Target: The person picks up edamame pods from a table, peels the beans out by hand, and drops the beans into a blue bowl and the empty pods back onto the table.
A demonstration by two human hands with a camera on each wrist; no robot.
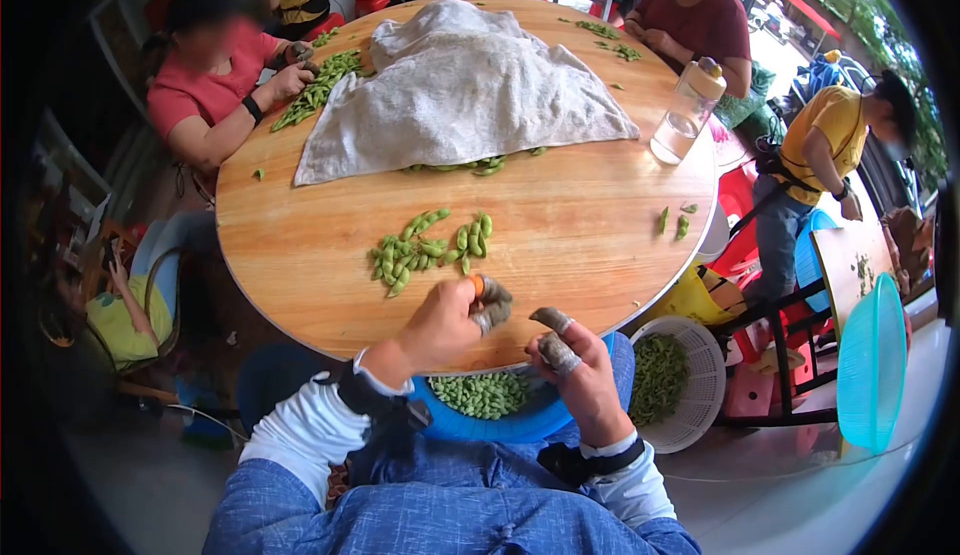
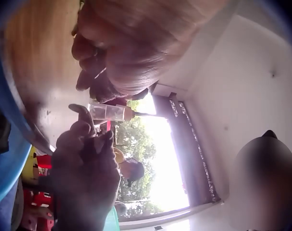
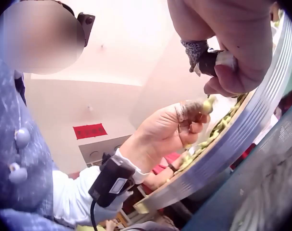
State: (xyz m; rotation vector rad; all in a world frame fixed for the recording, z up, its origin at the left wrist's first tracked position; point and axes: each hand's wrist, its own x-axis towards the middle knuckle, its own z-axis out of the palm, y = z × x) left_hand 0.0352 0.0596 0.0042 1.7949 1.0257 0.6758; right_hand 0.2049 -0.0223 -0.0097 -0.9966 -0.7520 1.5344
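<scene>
My left hand (image 1: 437, 323) is over the table's near edge, its wrapped fingertips bent inward. In the right wrist view, the left hand (image 3: 167, 129) pinches a green pod (image 3: 208, 105) between thumb and fingers. Just to its right is my right hand (image 1: 588, 380), its wrapped thumb and a wrapped finger apart with nothing visible between them. A small heap of green pods (image 1: 405, 253) lies on the wooden table (image 1: 570, 245) beyond the left hand. Below both hands, a blue basin (image 1: 520, 425) on the lap side holds shelled green beans (image 1: 478, 395).
A white cloth (image 1: 450, 95) covers a mound of pods mid-table. A clear bottle (image 1: 686, 115) stands at the right. Beside the basin, a white basket (image 1: 708, 395) holds green pieces. People sit around the table; one in red (image 1: 205, 90) handles pods at the left.
</scene>
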